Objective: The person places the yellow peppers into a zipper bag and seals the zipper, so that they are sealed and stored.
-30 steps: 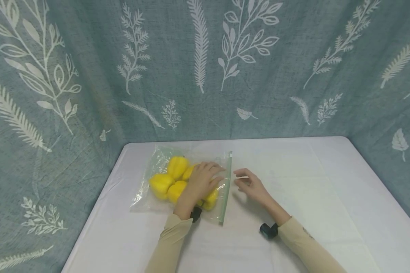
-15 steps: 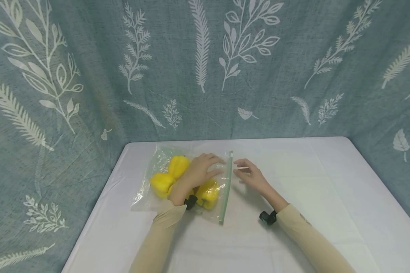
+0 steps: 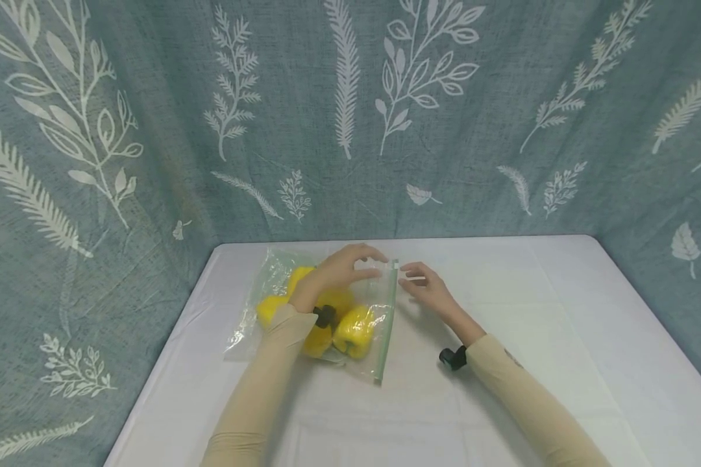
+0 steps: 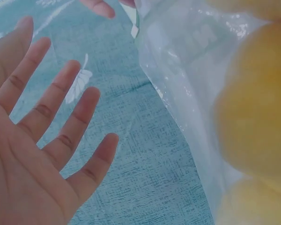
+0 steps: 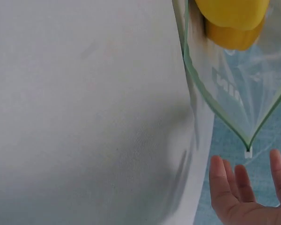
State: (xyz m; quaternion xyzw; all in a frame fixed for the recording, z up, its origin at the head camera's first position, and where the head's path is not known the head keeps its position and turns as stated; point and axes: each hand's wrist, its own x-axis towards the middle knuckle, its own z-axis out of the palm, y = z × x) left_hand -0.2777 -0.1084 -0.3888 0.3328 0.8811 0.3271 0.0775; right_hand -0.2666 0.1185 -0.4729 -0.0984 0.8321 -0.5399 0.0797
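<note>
A clear zip bag (image 3: 380,288) with a green zipper edge lies on the table and holds several yellow bell peppers (image 3: 355,332). In the right wrist view the green edges (image 5: 210,104) stand apart, so the mouth is open, and meet at a white slider (image 5: 248,153). My left hand (image 3: 347,264) hovers over the bag's far part, its fingers spread and loosely bent in the left wrist view, holding nothing. Just right of the slider's end, my right hand (image 3: 428,287) has relaxed fingers, with nothing between them.
A white cloth (image 3: 526,311) covers the table. Behind its far edge hangs a blue-green curtain (image 3: 473,181) with white leaf prints, which also closes in both sides. A black camera sits on each wrist.
Both hands have moved away from the body, toward the far end of the zipper edge. The left hand uncovers the nearer peppers. The bag stays in place.
</note>
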